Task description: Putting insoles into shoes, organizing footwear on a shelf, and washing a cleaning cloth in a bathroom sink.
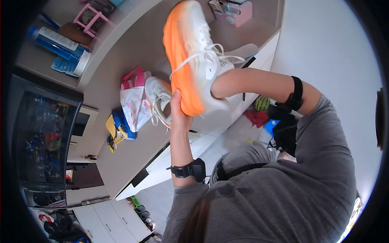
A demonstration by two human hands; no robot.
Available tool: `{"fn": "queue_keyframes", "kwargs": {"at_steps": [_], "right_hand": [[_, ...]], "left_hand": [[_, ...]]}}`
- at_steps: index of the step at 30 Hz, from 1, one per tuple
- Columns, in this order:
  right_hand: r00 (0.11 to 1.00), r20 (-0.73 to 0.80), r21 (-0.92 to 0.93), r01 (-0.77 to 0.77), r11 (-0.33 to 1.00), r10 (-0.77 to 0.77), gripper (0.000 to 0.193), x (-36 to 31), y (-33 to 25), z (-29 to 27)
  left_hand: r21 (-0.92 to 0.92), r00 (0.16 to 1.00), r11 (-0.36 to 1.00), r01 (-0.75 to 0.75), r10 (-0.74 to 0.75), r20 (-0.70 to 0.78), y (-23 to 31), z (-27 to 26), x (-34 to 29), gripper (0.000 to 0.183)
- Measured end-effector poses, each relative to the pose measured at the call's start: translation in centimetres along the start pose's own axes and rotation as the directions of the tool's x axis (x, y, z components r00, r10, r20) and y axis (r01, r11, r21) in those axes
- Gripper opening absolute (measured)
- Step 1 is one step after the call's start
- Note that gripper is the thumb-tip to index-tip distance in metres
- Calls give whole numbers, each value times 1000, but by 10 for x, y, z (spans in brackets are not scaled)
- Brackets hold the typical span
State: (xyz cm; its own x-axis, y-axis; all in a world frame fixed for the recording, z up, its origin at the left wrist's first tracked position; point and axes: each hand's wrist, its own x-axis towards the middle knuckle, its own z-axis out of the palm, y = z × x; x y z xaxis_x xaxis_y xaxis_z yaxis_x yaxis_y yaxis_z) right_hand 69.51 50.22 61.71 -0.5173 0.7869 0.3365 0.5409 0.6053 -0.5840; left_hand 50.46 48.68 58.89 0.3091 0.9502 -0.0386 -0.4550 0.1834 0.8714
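Note:
A white sneaker point(198, 60) with a thick orange sole is held up in front of me over the counter, slightly smeared by motion. My left hand point(180, 111) grips its heel end from below, the thumb pressed against the orange sole. My right forearm point(255, 83) runs into the shoe's opening, so my right hand is hidden inside or behind the shoe. White laces hang loosely across the upper. Behind my left hand, a second white and orange sneaker point(158, 95) rests on the counter, partly covered by the raised one.
Beside the second sneaker stand a white bag point(135, 103) with pink handles and a blue and yellow cap point(120, 128). A pink organizer box point(233, 14) sits at the counter's far end. An upper shelf holds a blue bottle point(56, 42). A watermelon point(262, 103) lies low on the right.

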Motion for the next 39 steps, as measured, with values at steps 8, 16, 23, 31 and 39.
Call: {"fn": "queue_keyframes", "kwargs": {"at_steps": [8,16,23,31,39], "right_hand": [[997,-80,-44,3,999,-6,37,-3,-23,7],[908,-366,-145,159,977,-202,36,-1,-24,27],[828,-75,-328,506,798,-556,29,7,4,15],[882,-83,-256,430,866,-463,29,33,-6,20],[923,-67,-174,363,916,-378,29,27,-7,25]], "left_hand": [[64,1000,998,5,-4,-21,-4,-4,-5,58],[2,994,995,-102,102,50,4,-3,-7,57],[406,996,914,-9,-26,81,-9,-11,-11,59],[385,987,918,-92,34,155,-10,-6,-6,60],[230,998,973,-24,10,61,-10,1,-13,59]]}}
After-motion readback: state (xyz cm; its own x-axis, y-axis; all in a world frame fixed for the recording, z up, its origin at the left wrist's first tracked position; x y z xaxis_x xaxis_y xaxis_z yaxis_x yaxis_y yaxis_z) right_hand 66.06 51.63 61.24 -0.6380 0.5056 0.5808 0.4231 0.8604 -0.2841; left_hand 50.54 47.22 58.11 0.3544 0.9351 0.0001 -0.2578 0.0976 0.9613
